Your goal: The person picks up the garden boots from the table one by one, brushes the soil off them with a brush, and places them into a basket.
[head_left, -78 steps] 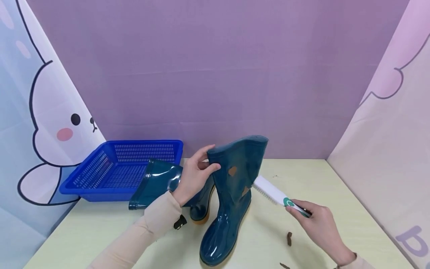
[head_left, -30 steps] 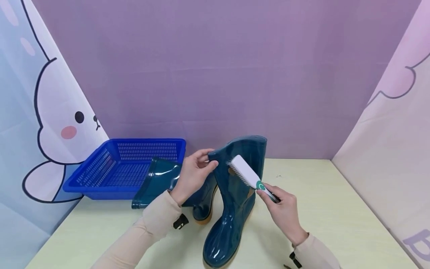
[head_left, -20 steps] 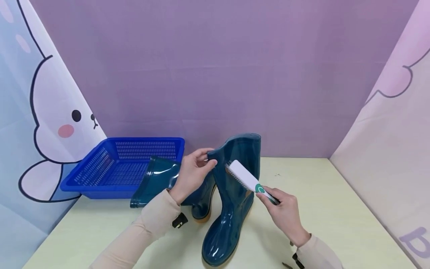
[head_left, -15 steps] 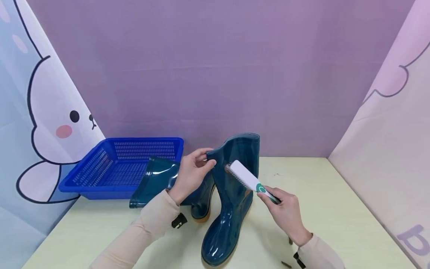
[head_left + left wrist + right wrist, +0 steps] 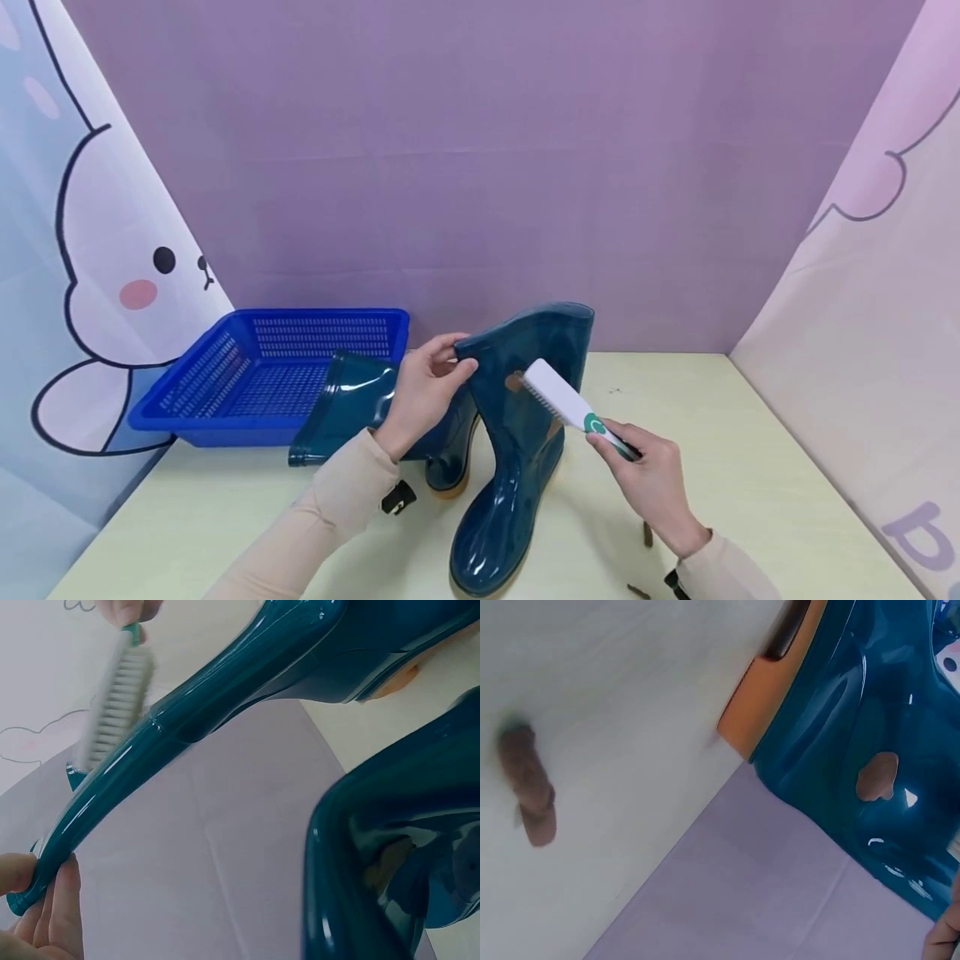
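Note:
A dark teal rubber boot (image 5: 495, 508) stands on the table, with brown patches (image 5: 514, 381) on its shaft. My left hand (image 5: 427, 385) pinches the boot's top edge between thumb and fingers; the left wrist view shows this grip from the side. In my right hand (image 5: 651, 475) is the handle of a white scrub brush (image 5: 558, 392) with a green band. Its bristles face the shaft, right beside the upper brown patch. The right wrist view shows another brown patch (image 5: 877, 777) near the heel; only part of my right hand (image 5: 943, 930) appears there.
A second teal boot (image 5: 360, 400) lies on its side behind my left forearm, against a blue plastic basket (image 5: 217, 433). Small brown lumps (image 5: 648, 534) lie on the table (image 5: 750, 467) near my right wrist. A purple cloth backdrop rises behind the table.
My right hand brought the brush from the right onto the shaft, over the upper patch, then slightly back right, so that patch shows again. My left hand keeps its hold while the boot top turns slightly.

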Demonstrator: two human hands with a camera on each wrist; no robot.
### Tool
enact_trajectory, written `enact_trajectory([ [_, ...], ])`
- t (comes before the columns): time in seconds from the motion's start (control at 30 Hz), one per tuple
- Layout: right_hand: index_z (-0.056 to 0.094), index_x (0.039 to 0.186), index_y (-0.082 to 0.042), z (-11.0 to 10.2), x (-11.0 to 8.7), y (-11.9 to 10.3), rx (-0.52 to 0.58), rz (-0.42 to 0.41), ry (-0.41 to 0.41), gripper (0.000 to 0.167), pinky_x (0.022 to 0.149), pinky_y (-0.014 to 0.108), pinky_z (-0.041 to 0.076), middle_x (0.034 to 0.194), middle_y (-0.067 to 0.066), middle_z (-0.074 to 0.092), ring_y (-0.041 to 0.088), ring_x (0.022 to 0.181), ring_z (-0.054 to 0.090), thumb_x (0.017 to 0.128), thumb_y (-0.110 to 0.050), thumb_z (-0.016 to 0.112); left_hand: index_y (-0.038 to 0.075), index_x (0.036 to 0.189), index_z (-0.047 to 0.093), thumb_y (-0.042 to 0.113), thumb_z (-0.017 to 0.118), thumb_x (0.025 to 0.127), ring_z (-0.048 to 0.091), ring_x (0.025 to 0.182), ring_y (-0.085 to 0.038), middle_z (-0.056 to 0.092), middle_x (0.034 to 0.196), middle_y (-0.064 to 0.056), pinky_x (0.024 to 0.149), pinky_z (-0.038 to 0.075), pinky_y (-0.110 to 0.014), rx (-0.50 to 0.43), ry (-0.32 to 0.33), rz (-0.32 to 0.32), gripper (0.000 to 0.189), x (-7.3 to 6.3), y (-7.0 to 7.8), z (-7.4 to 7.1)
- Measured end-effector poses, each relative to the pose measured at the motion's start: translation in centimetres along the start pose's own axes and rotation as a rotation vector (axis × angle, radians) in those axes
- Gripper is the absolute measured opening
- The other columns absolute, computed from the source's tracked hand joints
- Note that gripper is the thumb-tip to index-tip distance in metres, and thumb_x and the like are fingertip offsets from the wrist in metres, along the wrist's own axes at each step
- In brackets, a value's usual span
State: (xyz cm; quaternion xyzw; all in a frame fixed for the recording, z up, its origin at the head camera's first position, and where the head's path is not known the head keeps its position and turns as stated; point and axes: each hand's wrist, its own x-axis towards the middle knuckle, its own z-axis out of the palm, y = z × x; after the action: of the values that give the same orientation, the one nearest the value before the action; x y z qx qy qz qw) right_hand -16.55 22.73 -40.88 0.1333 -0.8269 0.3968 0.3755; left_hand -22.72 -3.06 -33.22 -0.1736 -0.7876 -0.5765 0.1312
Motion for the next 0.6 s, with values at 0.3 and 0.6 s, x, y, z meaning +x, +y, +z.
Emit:
enact_trajectory([
  [0.3,0.07,0.098,0.0,0.6,0.7,-1.0,0.172,-0.133,-0.028,0.029,0.042,0.012,0.031,0.071,0.001,0.064,0.002,0.05,0.04,0.07,0.005,0.073,0.011,0.117,0.06,0.011,0.063,0.086,0.068,0.084,-0.021,0.068,0.105,-0.009,0.074,0.055,-0.035,-0.031,-0.039,0.022,0.031,0.1,0.8,0.6],
  [0.6,0.072,0.094,0.0,1.0,0.7,-0.5,0.067,-0.185,0.025,0.032,0.042,0.009,0.03,0.068,0.002,0.065,-0.002,0.05,0.039,0.062,0.007,0.078,0.012,0.116,0.061,0.011,0.062,0.087,0.068,0.085,-0.021,0.069,0.103,-0.009,0.075,0.055,-0.036,-0.009,-0.015,0.012,0.029,-0.2,1.0,0.3],
])
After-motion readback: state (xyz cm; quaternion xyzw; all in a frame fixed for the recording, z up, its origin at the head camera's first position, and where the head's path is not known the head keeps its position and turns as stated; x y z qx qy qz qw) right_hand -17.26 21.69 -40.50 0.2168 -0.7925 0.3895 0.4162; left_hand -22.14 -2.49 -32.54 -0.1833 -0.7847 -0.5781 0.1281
